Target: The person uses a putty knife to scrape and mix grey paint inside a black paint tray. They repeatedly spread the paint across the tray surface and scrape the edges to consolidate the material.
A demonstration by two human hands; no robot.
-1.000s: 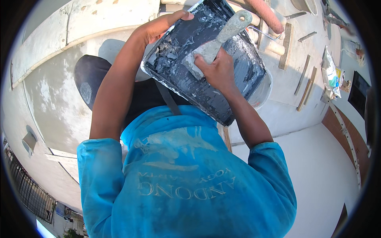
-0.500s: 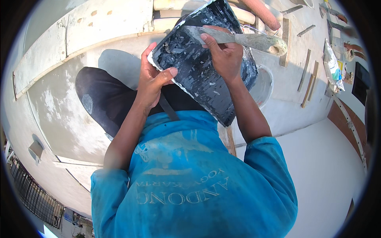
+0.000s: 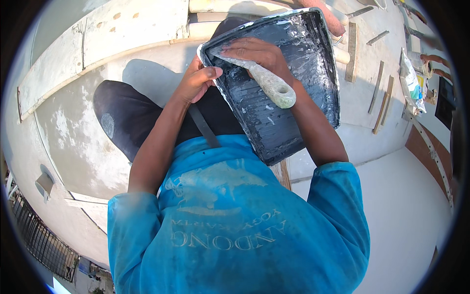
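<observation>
So, blue shirt (image 3: 220, 215): nearest, below both grips.
Left hand (image 3: 198, 81): clamped on black tray (image 3: 269, 130), left edge.
Right hand (image 3: 262, 54): clamped on scraper (image 3: 276, 88), handle end jutting free.
Black tray: beneath right grip.
Pink roller (image 3: 334, 23): beyond, up-right of right grip.

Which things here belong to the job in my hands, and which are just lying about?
In use:
black tray, its edge in the left hand
scraper, held in the right hand

Seemingly just lying about:
pink roller, partly hidden behind the tray
wooden strips, to the right
white bag, right of the strips
</observation>
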